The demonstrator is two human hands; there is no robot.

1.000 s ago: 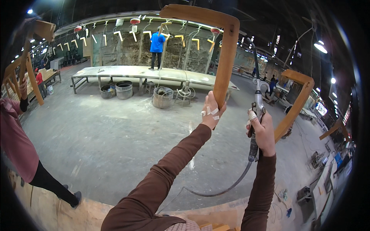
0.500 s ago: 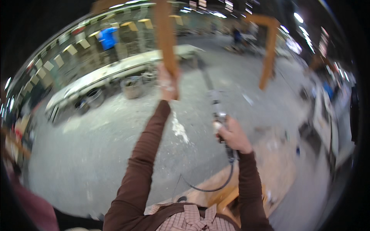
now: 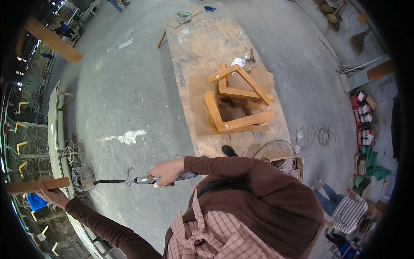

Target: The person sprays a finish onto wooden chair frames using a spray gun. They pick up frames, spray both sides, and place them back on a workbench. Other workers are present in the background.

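Note:
At the far left, my left hand is closed around an orange-brown wooden piece, whose outer end runs off into the dark rim. My right hand grips a spray gun with a silver body, a metal hook and a long black barrel. The barrel points left, toward the wooden piece, with a gap between them. Another wooden length shows at the upper left; whether it joins the held piece I cannot tell.
Several angled wooden frame pieces are piled on cardboard atop a plywood sheet. A bucket stands beside a long pale bench. Coiled wires lie right. A person in a striped top is at lower right, another in blue at left.
My view has swung to the right and downward, bringing the plywood and piled pieces into sight. Both hands now appear farther left, still holding the wooden piece and the spray gun.

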